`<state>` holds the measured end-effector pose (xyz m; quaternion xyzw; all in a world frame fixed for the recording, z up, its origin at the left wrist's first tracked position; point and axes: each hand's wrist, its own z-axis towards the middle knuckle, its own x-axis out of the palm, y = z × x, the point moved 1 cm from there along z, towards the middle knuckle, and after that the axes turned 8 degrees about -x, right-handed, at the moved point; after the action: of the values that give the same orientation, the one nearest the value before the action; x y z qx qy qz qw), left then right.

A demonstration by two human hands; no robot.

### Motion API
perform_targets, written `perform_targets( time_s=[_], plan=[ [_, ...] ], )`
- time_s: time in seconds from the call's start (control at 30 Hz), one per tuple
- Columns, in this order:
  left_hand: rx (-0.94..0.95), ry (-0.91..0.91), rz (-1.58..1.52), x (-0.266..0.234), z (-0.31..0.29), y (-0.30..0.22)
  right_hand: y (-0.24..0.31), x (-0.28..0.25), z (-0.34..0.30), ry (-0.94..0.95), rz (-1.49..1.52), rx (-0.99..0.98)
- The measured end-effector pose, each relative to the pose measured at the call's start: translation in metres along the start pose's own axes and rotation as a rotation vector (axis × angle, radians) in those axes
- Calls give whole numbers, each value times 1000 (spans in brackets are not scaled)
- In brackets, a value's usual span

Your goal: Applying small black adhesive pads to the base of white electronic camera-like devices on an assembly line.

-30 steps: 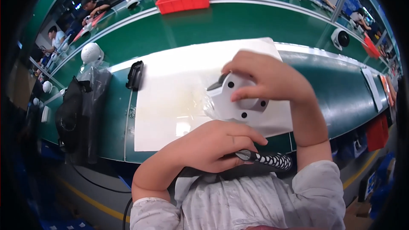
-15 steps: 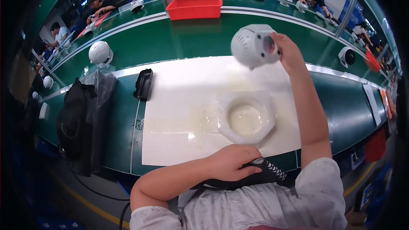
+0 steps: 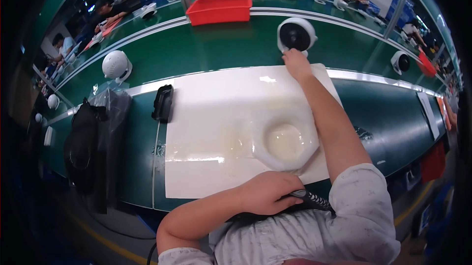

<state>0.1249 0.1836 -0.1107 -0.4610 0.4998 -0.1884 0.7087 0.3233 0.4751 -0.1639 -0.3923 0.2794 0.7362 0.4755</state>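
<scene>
Round white device point(image 3: 296, 34) sits upright on the green counter point(image 3: 216, 49), dark face showing | right hand point(image 3: 297, 63) at its base, fingers curled on it to steady it; left hand point(image 3: 269, 192) closed around a dark striped tool point(image 3: 310, 199) at the white mat point(image 3: 216, 117) edge, kept ready

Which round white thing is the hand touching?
The right hand touches the white round device with the dark face; the white round one at left stands alone.
</scene>
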Motion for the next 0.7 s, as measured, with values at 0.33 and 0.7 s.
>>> perform_targets(
  time_s=[0.33,0.7],
  plan=[
    [-61,-83,-94,-13,1,-3,4,-14,-22,335,16,186],
    [-349,-953,-722,-54,5,43,25,-82,-123,116,627,72]
  ],
)
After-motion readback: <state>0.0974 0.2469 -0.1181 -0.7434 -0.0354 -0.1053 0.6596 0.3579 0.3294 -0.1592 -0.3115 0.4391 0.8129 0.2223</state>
